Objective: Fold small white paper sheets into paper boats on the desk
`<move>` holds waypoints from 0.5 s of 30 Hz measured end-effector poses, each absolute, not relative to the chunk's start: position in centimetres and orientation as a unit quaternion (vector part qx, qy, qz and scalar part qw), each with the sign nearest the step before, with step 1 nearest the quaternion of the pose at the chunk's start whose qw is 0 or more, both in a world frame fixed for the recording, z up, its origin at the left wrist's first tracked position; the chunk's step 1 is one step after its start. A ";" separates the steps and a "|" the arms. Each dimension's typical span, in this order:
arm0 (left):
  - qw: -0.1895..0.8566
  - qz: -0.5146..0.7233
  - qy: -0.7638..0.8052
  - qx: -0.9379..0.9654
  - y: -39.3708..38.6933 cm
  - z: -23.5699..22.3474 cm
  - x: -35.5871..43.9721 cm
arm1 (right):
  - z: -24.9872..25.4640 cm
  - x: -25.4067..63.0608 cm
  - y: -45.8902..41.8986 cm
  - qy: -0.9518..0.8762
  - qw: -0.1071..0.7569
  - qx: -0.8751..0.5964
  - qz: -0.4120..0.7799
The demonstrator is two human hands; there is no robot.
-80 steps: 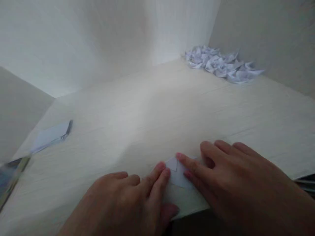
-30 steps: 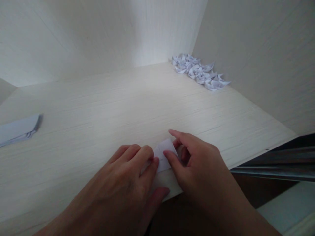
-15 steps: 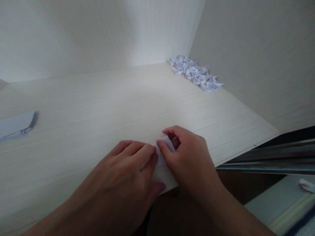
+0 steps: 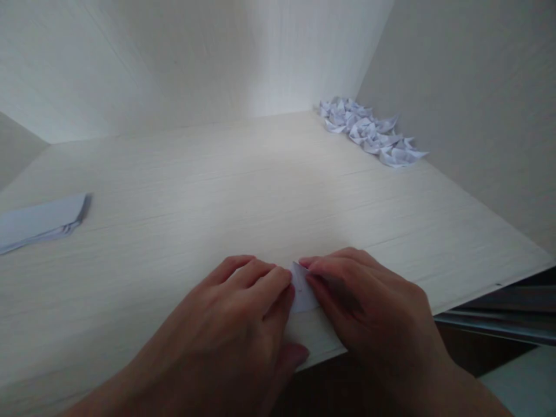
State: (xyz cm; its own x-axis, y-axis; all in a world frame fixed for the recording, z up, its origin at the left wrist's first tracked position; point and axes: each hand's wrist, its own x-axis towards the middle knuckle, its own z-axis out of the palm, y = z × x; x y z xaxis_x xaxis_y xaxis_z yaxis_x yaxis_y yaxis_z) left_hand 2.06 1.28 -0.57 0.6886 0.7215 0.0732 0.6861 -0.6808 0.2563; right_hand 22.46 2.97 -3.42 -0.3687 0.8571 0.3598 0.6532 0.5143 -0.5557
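A small folded piece of white paper (image 4: 303, 294) lies at the front edge of the pale board, between my two hands. My left hand (image 4: 234, 318) presses on its left side with bent fingers, partly covering it. With thumb and forefinger together, my right hand (image 4: 369, 301) pinches the paper's upper right edge, near a raised pointed corner. Part of the paper is hidden under the fingers.
Several folded white paper boats (image 4: 369, 130) are heaped along the right wall at the back corner. A stack of white paper sheets (image 4: 43, 217) lies at the left. The pale wooden surface (image 4: 208, 202) ends at a front edge, with dark rails (image 4: 499, 321) below right.
My right hand has shifted its grip, its thumb moving off the paper's face to a pinch at the right edge. The view has swung slightly left, so everything sits further right.
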 end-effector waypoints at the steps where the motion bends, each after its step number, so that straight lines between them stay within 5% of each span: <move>1: 0.100 0.085 0.381 0.915 1.3 -0.6 2.1 | -3.4 22.6 3.0 -0.810 0.318 -0.460 0.176; 15: 0.067 0.137 0.373 0.915 1.8 -1.4 2.0 | -3.9 24.4 3.3 -0.877 0.276 -0.345 0.190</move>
